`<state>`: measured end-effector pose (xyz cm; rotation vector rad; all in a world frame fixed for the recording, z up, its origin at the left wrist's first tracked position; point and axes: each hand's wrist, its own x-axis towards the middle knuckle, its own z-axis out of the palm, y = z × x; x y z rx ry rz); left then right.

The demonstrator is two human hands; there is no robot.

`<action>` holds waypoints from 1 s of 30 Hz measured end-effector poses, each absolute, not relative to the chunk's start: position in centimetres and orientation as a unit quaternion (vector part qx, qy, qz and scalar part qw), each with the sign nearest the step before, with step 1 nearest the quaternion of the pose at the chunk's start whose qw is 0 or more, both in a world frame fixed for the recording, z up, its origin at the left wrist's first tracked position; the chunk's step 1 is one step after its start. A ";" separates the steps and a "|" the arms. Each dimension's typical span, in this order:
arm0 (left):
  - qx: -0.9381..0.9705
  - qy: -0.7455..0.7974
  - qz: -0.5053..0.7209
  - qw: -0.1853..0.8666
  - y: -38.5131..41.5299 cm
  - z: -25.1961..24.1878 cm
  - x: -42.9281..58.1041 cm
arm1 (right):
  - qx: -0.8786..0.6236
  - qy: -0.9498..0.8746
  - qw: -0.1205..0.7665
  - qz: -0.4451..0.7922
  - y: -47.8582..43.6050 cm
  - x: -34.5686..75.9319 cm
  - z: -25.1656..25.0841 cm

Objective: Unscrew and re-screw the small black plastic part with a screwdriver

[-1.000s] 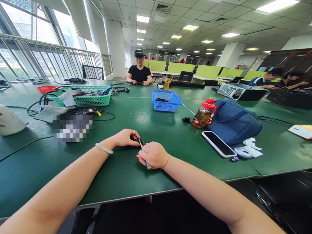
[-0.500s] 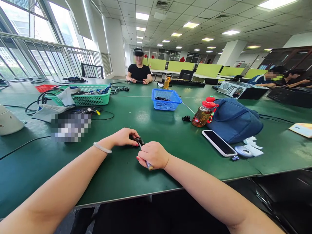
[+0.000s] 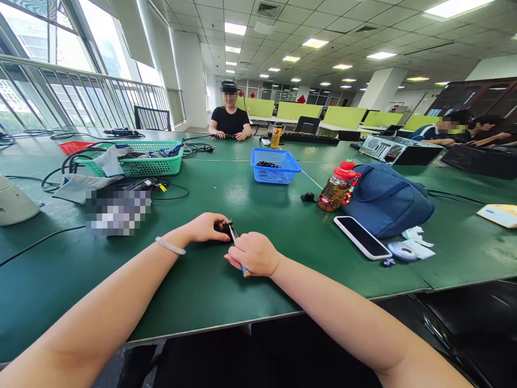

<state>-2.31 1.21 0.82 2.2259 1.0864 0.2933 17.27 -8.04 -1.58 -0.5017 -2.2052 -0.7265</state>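
Observation:
My left hand (image 3: 207, 227), with a pale bangle on its wrist, is closed around a small black part (image 3: 226, 226) just above the green table. Its fingers hide much of the part, and its exact kind is too small to make out. In my right hand (image 3: 255, 254) is a screwdriver (image 3: 245, 271), gripped in a fist. Its silver shaft points up and to the left, with the tip at the black part. The butt of the handle sticks out below the fist.
A blue basket (image 3: 276, 175) of small black pieces stands ahead. Left are a green basket (image 3: 161, 165), gloves and cables. Right are a bottle (image 3: 336, 188), a blue bag (image 3: 390, 199), a phone (image 3: 362, 237) and a tape roll (image 3: 403, 251). A person (image 3: 230, 121) sits opposite.
My right hand has shifted slightly up and left, and the screwdriver stands a little steeper, with more shaft showing. The black part has turned slightly in my left hand.

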 end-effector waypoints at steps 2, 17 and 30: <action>0.846 0.409 0.115 0.322 1.0 1.0 -2.3 | -0.219 -0.848 0.386 -0.288 -7.9 17.5 -1.6; 0.845 0.407 0.139 0.317 1.0 1.1 -2.7 | -0.393 -0.805 0.400 -0.195 -6.4 19.4 -2.1; 0.859 0.421 0.139 0.256 1.2 0.9 -2.5 | -0.418 -0.814 0.377 -0.143 -6.2 19.5 -2.2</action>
